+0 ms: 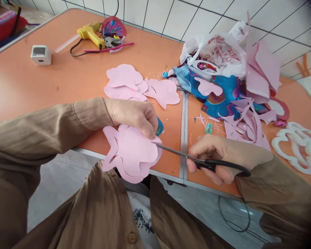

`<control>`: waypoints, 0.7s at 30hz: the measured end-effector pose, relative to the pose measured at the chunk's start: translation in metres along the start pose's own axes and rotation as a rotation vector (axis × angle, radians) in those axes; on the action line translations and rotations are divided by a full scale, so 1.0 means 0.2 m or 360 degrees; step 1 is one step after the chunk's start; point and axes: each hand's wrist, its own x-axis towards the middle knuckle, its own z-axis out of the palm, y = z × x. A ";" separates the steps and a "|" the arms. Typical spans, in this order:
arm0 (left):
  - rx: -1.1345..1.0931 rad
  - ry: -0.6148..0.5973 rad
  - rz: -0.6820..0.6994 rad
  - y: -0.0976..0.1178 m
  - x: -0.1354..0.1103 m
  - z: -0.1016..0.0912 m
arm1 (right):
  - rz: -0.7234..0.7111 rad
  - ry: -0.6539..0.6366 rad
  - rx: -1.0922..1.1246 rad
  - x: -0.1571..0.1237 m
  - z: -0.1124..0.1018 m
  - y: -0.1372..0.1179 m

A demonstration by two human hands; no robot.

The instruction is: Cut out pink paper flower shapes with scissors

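My left hand (137, 116) is closed on the upper edge of a pink cut-out sheet (134, 148), which hangs partly over the table's front edge. Curved slits and flaps show in the sheet. Black-handled scissors (197, 160) are in my right hand (215, 157), with fingers through the handles. Their blades point left and meet the sheet's right side, just below my left thumb. Beyond my left hand lie several pink cloud-like cut-outs (126, 76), overlapping one another. Part of a small blue-green piece (159, 126) shows beside my left fingers.
Pink scraps (248, 124), a blue patterned fabric piece (217, 93) and a white plastic bag (223, 52) crowd the right. White outline shapes (295, 148) lie at far right. A yellow glue gun (90, 34) and a white box (41, 55) stand at the back left.
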 end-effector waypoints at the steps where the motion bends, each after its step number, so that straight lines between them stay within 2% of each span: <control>1: 0.0004 0.0002 -0.0011 0.00 0.00 0.00 | -0.0011 -0.0012 0.0012 0.00 0.00 0.00; 8: 0.0006 -0.0008 -0.0005 0.01 0.00 0.00 | -0.0011 -0.0014 0.0055 0.01 0.00 -0.01; 16: -0.0081 -0.0130 -0.0024 -0.01 0.01 0.02 | -0.0013 0.0094 0.0030 0.01 0.03 -0.05; 21: -0.0176 -0.0169 -0.0046 0.00 0.01 0.01 | 0.0007 0.0079 -0.0038 0.00 0.03 -0.08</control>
